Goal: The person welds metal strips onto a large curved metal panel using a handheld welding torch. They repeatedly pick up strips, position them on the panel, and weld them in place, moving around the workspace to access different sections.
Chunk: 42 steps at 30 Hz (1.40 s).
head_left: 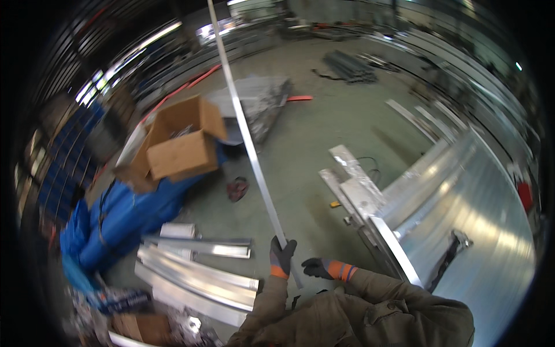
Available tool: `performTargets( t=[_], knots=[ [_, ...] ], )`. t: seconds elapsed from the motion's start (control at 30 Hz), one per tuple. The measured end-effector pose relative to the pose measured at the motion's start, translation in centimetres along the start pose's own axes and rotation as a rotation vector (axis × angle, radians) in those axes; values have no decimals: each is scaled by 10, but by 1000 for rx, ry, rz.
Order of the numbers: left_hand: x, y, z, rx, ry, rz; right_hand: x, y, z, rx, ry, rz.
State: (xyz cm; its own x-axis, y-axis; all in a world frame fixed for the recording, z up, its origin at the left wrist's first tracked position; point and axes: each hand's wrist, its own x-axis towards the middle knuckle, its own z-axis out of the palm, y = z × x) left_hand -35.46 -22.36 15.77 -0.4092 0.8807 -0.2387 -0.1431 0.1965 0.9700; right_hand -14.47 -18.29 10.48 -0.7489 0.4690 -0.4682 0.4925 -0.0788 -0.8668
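From here, the bar [245,136] slants lengthwise past the right side of the box [176,162], the left hand [282,254] curled round its near part. The right hand [319,268], farther right of the box, hangs half open (empty, apparently), just beside the bar.

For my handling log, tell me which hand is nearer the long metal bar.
Left: the left hand is closed around the long metal bar; the right hand is to its right, apart.
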Motion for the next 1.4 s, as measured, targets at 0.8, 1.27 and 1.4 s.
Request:
performTargets(
  t=[0.8, 1.27, 1.4],
  knots=[
    [101, 40, 423, -312, -1413, -835, -211, 26, -136, 526, 1174, -128],
    [54, -51, 544, 866, -1073, 147, -143, 116, -168, 431, 1662, 355],
    [44, -60, 557, 944, -1081, 86, -133, 133, -168, 448, 1811, 356]
  ],
)
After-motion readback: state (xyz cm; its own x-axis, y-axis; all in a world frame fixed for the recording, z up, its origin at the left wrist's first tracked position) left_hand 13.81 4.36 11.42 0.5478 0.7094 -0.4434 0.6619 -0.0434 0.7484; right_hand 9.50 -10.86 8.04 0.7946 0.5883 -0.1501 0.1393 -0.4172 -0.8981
